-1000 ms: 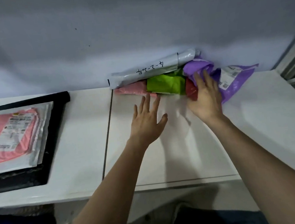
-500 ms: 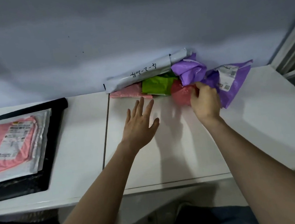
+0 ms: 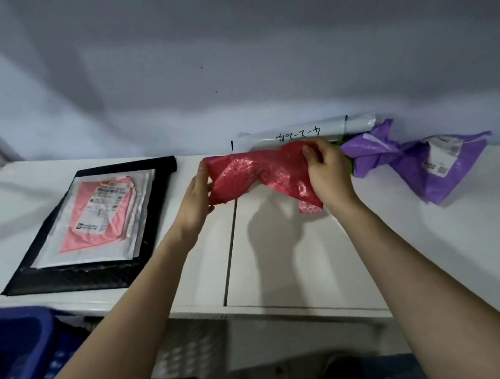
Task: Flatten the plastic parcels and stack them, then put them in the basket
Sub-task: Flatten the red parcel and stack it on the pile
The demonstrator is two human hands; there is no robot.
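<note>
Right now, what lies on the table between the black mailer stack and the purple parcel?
In the head view, the hands, left and right, hold the red bag there, above the bare white table.

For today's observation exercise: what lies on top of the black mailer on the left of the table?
On the black mailer lies a stack of flattened parcels: white ones with a pink labelled parcel uppermost. How many white layers there are cannot be told.
</note>
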